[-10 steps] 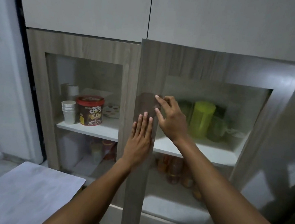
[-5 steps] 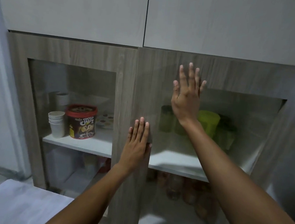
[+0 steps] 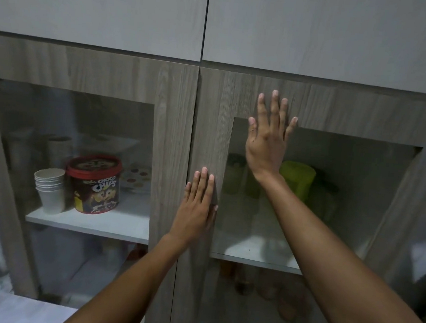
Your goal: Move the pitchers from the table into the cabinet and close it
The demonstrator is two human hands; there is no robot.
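Note:
The cabinet's right glass door [image 3: 210,125] lies flush with the left door [image 3: 174,122], both shut. My left hand [image 3: 199,204] rests flat on the right door's wooden left stile, fingers together, holding nothing. My right hand [image 3: 268,140] presses flat at the top left corner of the glass, fingers spread. Behind the glass, green pitchers [image 3: 297,181] stand on the middle shelf [image 3: 255,257], with darker ones dimly seen beside them.
Behind the left door's glass stand a stack of paper cups [image 3: 50,188] and a red-lidded Choco Chips tub [image 3: 94,184]. Jars sit blurred on the lower right shelf [image 3: 272,295]. White upper cabinets [image 3: 96,9] hang above. A pale table corner [image 3: 0,307] shows bottom left.
The right door swung from ajar to flush with the left one. My right hand rose from the door's edge to the top of the glass and spread flat. The view moved closer.

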